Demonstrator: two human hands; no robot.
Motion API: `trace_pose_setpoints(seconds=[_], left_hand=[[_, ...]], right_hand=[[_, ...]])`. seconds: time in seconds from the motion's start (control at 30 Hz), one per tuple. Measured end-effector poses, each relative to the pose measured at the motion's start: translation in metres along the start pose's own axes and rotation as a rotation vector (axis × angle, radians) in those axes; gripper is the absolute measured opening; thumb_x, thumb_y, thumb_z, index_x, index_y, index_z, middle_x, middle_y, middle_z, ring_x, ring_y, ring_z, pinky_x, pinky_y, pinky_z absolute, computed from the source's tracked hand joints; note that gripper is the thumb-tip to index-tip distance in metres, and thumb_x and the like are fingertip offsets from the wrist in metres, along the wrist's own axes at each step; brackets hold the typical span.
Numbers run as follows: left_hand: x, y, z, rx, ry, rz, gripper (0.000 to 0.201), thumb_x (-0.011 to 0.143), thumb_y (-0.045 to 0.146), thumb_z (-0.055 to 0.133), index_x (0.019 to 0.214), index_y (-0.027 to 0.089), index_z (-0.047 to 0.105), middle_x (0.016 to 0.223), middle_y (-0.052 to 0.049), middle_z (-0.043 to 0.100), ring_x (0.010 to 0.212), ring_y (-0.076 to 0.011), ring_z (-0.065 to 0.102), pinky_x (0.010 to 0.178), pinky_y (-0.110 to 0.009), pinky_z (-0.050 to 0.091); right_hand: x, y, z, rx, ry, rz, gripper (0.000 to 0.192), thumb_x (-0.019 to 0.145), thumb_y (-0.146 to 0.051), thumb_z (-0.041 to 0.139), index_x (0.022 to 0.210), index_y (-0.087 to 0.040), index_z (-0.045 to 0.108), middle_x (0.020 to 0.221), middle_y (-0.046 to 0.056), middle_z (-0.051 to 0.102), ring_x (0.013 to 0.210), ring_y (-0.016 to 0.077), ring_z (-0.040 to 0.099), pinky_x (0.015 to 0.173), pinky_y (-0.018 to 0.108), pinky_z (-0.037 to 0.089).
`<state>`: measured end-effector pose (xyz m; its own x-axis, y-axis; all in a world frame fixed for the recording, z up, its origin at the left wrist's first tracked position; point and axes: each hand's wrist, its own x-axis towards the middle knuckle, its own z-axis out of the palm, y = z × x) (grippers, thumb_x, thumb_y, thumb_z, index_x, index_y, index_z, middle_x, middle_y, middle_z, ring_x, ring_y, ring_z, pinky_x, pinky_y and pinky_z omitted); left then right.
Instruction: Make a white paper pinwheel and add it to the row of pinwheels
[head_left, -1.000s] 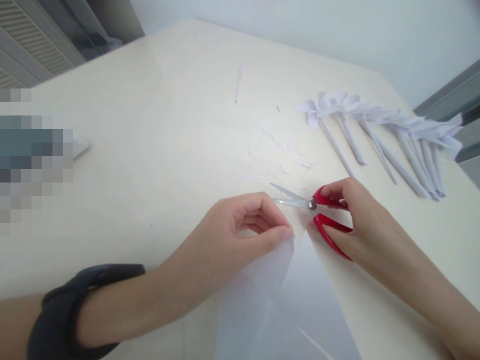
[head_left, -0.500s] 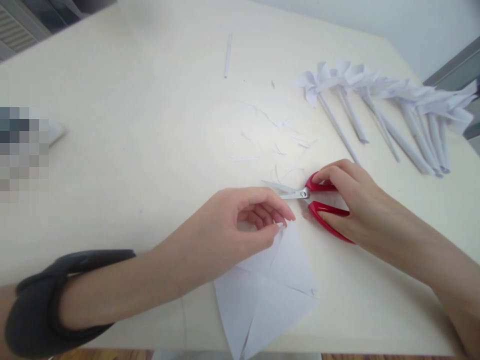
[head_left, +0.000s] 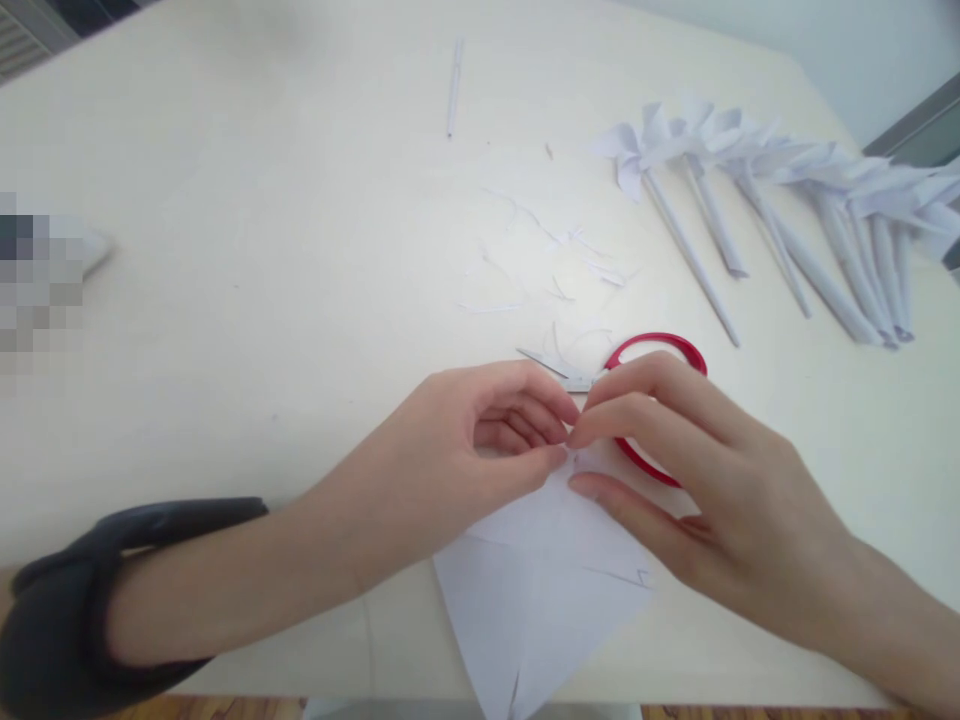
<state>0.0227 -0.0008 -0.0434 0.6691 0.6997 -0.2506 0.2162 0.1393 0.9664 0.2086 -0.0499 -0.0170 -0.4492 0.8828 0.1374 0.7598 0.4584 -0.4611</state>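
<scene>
A pale cream table (head_left: 225, 300) carries everything. At its near edge lies a folded white paper sheet (head_left: 540, 590), with red-handled scissors (head_left: 637, 365) just beyond it. Thin paper scraps (head_left: 540, 260) scatter past the scissors. On the far right rests a row of white paper pinwheels (head_left: 765, 190), and a slim paper strip (head_left: 453, 85) lies far centre.

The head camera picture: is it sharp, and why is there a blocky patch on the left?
Head view: soft, even light and faint shadows; both hands, left and right, look fairly sharp on the paper sheet; the blocky patch is deliberate pixelation; the table edge bends from lens distortion.
</scene>
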Motion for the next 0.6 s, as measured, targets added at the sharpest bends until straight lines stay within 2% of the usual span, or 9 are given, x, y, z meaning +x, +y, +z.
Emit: trace_pose_setpoints(seconds=[0.07, 0.2, 0.47, 0.6], left_hand=[[0.000, -0.002, 0.000, -0.023, -0.004, -0.008, 0.015, 0.082, 0.019, 0.058, 0.095, 0.024, 0.060, 0.086, 0.002, 0.068, 0.080, -0.0121, 0.066, 0.072, -0.019, 0.054], [-0.001, -0.003, 0.000, -0.046, 0.006, -0.031, 0.015, 0.082, 0.021, 0.057, 0.097, 0.025, 0.057, 0.088, 0.002, 0.068, 0.081, -0.0139, 0.067, 0.072, -0.021, 0.055], [0.000, 0.007, 0.001, -0.045, 0.013, -0.096, 0.016, 0.081, 0.019, 0.057, 0.096, 0.024, 0.055, 0.085, 0.000, 0.068, 0.084, -0.0171, 0.067, 0.074, -0.025, 0.054], [0.001, 0.009, 0.000, -0.041, -0.011, -0.120, 0.018, 0.081, 0.017, 0.056, 0.098, 0.024, 0.054, 0.087, 0.001, 0.067, 0.087, -0.0163, 0.066, 0.078, -0.026, 0.053]], right_hand=[[-0.001, -0.001, 0.005, -0.054, 0.005, -0.048, 0.011, 0.083, -0.017, 0.055, 0.093, -0.016, 0.058, 0.096, 0.005, 0.057, 0.087, 0.0159, 0.055, 0.071, 0.029, 0.048], [-0.001, -0.001, 0.006, -0.128, 0.041, -0.024, 0.007, 0.084, -0.018, 0.054, 0.086, -0.015, 0.060, 0.093, 0.006, 0.059, 0.088, 0.0166, 0.055, 0.070, 0.030, 0.047], [-0.002, -0.003, 0.004, -0.253, 0.051, -0.103, 0.011, 0.084, -0.014, 0.054, 0.083, -0.010, 0.064, 0.089, 0.011, 0.064, 0.086, 0.0224, 0.057, 0.070, 0.037, 0.047], [-0.001, -0.002, 0.005, -0.264, 0.122, -0.128, 0.011, 0.084, -0.015, 0.055, 0.080, -0.010, 0.064, 0.085, 0.010, 0.063, 0.082, 0.0206, 0.058, 0.069, 0.036, 0.047]])
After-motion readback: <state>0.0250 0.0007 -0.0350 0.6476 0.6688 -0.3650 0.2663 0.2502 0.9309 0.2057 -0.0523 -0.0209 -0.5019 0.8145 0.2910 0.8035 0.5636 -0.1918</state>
